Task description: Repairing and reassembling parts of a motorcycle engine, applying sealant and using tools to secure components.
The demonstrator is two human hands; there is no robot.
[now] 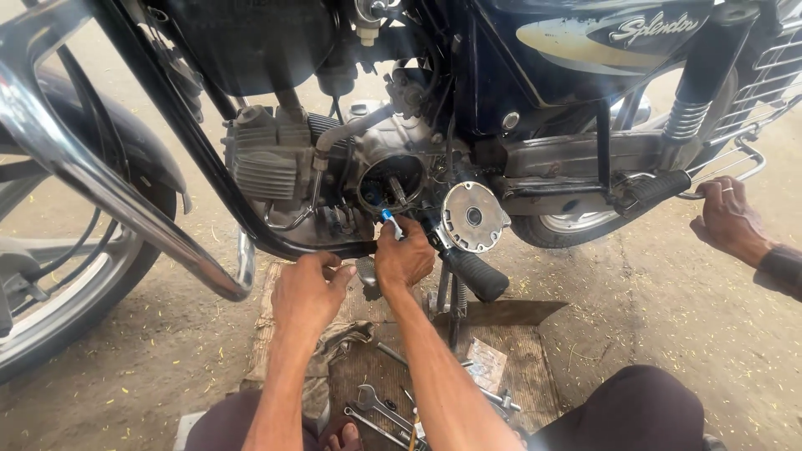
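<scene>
The round silver engine cover (474, 216) is already off, hanging beside the open round engine housing (391, 181). The right hand (403, 259) pinches a blue-handled screwdriver (389, 220) at that opening; the left hand (307, 290) curls loosely below. Spanners (373, 407) lie on the brown mat's (526, 367) near edge, reassembly remaining.

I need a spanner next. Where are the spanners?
The steel spanners lie bottom centre of the head view, on the brown mat between the person's knees.
</scene>
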